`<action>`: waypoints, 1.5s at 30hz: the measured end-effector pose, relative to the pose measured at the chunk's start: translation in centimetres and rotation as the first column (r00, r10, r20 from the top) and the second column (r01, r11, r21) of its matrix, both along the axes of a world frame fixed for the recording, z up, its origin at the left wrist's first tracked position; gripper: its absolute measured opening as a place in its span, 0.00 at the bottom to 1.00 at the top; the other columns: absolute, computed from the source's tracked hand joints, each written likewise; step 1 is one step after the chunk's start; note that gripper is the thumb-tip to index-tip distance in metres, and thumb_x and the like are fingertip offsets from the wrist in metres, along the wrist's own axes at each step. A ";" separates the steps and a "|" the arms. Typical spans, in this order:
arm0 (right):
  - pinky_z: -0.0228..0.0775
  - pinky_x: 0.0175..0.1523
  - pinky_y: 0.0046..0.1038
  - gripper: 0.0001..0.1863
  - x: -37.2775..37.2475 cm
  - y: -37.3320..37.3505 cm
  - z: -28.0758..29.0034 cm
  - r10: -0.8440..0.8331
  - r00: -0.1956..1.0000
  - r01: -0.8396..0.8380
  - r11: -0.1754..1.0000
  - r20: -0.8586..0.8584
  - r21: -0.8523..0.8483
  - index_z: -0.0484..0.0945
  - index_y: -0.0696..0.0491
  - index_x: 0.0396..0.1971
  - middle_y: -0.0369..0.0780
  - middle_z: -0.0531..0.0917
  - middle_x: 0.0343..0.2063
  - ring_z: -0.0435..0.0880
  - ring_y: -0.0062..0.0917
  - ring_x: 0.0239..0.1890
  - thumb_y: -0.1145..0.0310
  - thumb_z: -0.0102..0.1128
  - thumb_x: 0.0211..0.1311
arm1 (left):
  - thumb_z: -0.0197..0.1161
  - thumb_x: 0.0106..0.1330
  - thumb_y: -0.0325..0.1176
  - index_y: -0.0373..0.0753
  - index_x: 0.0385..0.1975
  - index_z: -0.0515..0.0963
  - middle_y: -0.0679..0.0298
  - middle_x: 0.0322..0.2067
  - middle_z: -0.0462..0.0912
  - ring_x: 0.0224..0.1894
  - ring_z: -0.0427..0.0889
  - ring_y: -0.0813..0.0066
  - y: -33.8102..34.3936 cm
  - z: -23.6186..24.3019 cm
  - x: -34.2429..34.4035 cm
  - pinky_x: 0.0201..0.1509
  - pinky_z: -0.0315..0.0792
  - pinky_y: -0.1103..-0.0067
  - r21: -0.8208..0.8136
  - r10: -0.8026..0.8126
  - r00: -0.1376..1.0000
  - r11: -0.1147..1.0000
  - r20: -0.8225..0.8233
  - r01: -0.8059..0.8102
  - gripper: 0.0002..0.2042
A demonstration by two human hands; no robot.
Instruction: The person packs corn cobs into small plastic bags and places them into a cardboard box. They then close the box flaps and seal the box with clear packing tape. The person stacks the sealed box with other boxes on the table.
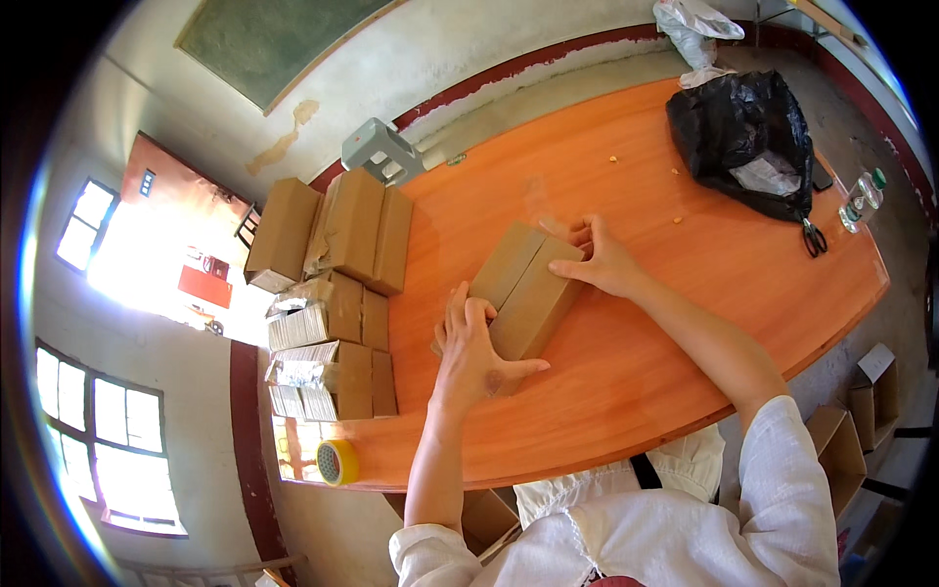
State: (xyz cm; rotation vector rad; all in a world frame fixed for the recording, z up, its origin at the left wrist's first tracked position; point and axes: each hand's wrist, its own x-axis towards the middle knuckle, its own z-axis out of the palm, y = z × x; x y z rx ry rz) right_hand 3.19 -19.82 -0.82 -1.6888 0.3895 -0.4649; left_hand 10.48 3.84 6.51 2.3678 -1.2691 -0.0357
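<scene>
A closed brown cardboard box [543, 290] lies on the orange table, a seam running along its top between two flaps. At its near left end my left hand [469, 344] is curved over the box, fingers on the left side and thumb stretched toward the near right edge. My right hand [599, 262] grips the far right end, thumb on the top edge and fingers round the far side. The undersides of the fingers are partly hidden.
Stacked cardboard boxes [354, 230] and bundles of flat cardboard [298, 328] line the table's left side. Yellow tape [337, 462] sits at the near left edge. A black plastic bag [724, 137], scissors [814, 238] and a clear bottle [861, 202] lie at right. Open boxes [837, 452] stand below.
</scene>
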 end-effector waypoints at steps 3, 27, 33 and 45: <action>0.71 0.44 0.29 0.41 -0.1 -0.1 0.4 -0.068 0.995 0.074 0.993 0.067 -0.087 0.60 0.60 0.49 0.44 0.73 0.39 0.74 0.26 0.40 0.51 0.73 0.44 | 0.79 0.34 0.47 0.36 0.42 0.61 0.39 0.58 0.59 0.61 0.59 0.45 -0.6 -0.1 -0.4 0.61 0.53 0.55 0.056 0.017 0.998 0.998 0.062 -0.021 0.39; 0.81 0.42 0.48 0.10 -14.7 6.2 17.9 0.444 -0.040 -0.896 0.380 0.895 -0.229 0.66 0.59 0.24 0.39 0.63 0.07 0.67 0.29 0.12 0.75 0.54 0.64 | 0.72 0.48 0.48 0.43 0.64 0.57 0.34 0.61 0.49 0.63 0.54 0.38 -0.1 -0.3 -4.9 0.61 0.49 0.43 0.076 0.025 0.996 0.997 0.088 -0.032 0.44; 0.76 0.45 0.44 0.11 -13.9 4.9 17.6 0.579 -0.125 -0.850 0.356 0.806 -0.388 0.73 0.53 0.27 0.36 0.73 0.15 0.74 0.29 0.20 0.61 0.58 0.63 | 0.69 0.52 0.48 0.48 0.67 0.54 0.34 0.62 0.48 0.63 0.52 0.39 -0.7 0.5 -5.1 0.64 0.49 0.51 0.160 0.009 0.993 0.987 0.116 -0.028 0.43; 0.70 0.43 0.27 0.33 -4.8 -2.8 7.5 0.190 0.831 -0.388 0.872 -0.523 -0.300 0.83 0.58 0.36 0.43 0.83 0.28 0.80 0.26 0.33 0.41 0.40 0.68 | 0.66 0.52 0.51 0.54 0.65 0.60 0.36 0.62 0.49 0.62 0.54 0.39 0.5 0.2 -7.4 0.55 0.55 0.47 0.136 0.007 0.987 0.990 0.158 -0.029 0.38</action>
